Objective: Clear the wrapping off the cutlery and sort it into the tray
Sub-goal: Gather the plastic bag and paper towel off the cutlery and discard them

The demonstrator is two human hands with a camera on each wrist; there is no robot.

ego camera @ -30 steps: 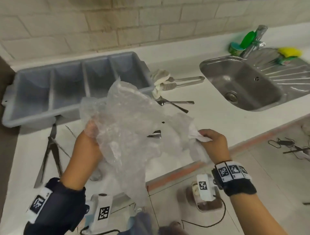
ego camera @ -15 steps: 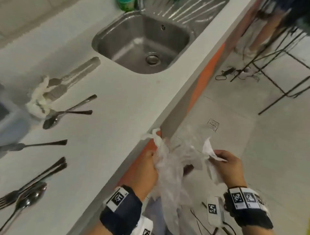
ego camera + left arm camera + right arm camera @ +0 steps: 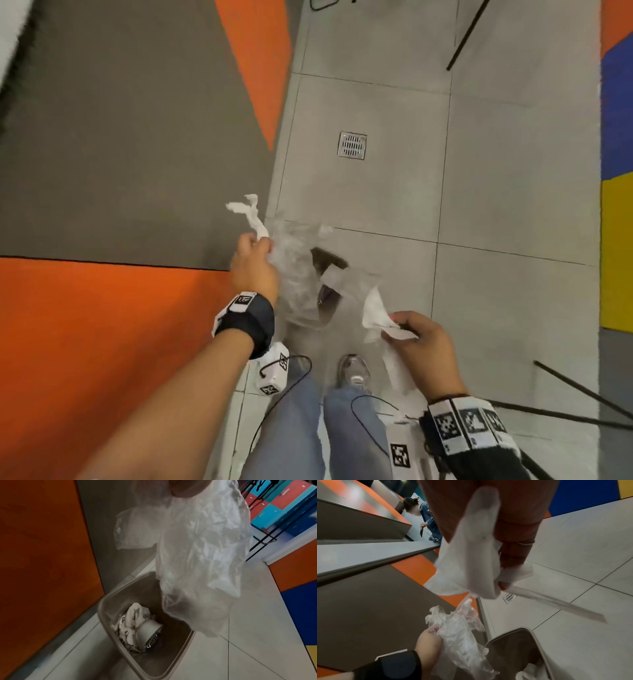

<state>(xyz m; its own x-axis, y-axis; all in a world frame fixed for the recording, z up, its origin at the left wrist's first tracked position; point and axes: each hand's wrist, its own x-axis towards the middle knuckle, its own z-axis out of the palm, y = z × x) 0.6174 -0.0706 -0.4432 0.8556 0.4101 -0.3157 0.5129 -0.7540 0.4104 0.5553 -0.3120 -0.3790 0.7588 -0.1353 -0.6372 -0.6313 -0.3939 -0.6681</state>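
Observation:
A crumpled clear plastic wrap (image 3: 298, 274) and a twisted white paper strip (image 3: 251, 212) are gripped in my left hand (image 3: 262, 245). The wrap (image 3: 202, 547) hangs over a beige waste bin (image 3: 102, 605) on the floor by the cabinet. Crumpled white paper (image 3: 132, 619) and a white cup lie inside the bin. To the right, my right hand (image 3: 394, 325) pinches white paper wrapping (image 3: 375, 315), and a long strip of it (image 3: 556, 601) trails out. In the head view the bin's dark opening (image 3: 329, 260) shows through the plastic. No cutlery or tray is in view.
The orange and grey cabinet front (image 3: 102, 137) fills the left. A metal floor drain (image 3: 352, 145) sits in the grey tiles ahead. Black stand legs (image 3: 582, 394) cross the floor at right. My shoe (image 3: 354, 371) is just behind the bin. Another person (image 3: 426, 517) stands further along the counter.
My view swung from the counter, tray and cutlery down to the floor. Both hands carried the plastic and paper wrapping off the counter to above the bin.

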